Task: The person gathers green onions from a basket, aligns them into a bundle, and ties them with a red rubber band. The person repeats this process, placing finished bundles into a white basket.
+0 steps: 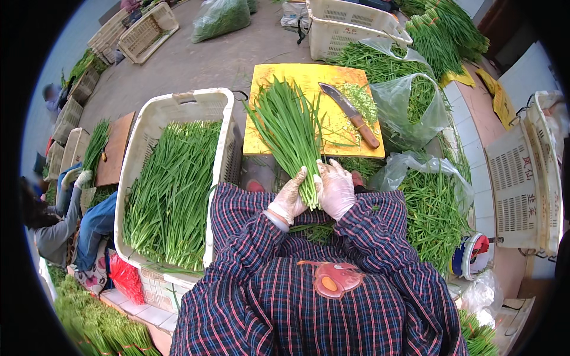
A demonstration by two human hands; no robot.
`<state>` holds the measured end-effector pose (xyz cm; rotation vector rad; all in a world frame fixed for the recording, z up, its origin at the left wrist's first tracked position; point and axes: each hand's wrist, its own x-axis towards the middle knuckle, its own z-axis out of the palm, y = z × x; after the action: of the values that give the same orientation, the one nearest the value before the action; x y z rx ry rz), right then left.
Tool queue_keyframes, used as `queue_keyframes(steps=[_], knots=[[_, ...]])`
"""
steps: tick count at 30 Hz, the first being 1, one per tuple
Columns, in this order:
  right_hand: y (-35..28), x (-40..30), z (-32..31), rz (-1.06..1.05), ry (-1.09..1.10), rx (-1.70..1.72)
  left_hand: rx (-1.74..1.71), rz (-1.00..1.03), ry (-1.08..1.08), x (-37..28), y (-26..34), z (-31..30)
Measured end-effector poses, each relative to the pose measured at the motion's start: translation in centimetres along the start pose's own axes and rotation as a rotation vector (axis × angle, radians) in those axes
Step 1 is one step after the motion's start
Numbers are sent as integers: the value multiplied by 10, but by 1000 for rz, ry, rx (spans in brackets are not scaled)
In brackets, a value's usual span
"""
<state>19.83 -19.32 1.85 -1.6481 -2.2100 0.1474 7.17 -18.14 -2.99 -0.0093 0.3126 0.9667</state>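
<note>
Between my gloved hands lies a bunch of garlic chives point(291, 129), its pale cut ends towards me and its leaves fanned over a yellow cutting board point(334, 73). My left hand point(288, 198) grips the stem end from the left, thumb along the stalks. On the other side, my right hand point(336, 187) rests against the same stems; its fingertips are partly hidden, so its hold is unclear. A knife point(349, 113) with a wooden handle lies on the board to the right. Chopped stem ends point(358, 100) are heaped beside its blade.
A white plastic crate point(218, 178) of chives stands at my left. Loose chives point(432, 200) and plastic bags point(412, 111) fill my right side. A co-worker point(62, 227) sits at far left, holding chives by a brown board point(115, 149). Another crate point(320, 40) stands beyond my board.
</note>
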Motion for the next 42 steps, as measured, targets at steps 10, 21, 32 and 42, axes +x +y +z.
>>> queue_keyframes(steps=[10,21,32,42], knots=[[-10,7,-44,220,-61,675,-97,41,1,-13,-9,2],[20,53,12,472,-860,2159,520,-195,-4,-65,2,26],[-40,148,-135,150,-391,1712,1239,-147,-370,2,125,128],[-6,206,-76,101,231,1403,1769,485,-237,70,144,153]])
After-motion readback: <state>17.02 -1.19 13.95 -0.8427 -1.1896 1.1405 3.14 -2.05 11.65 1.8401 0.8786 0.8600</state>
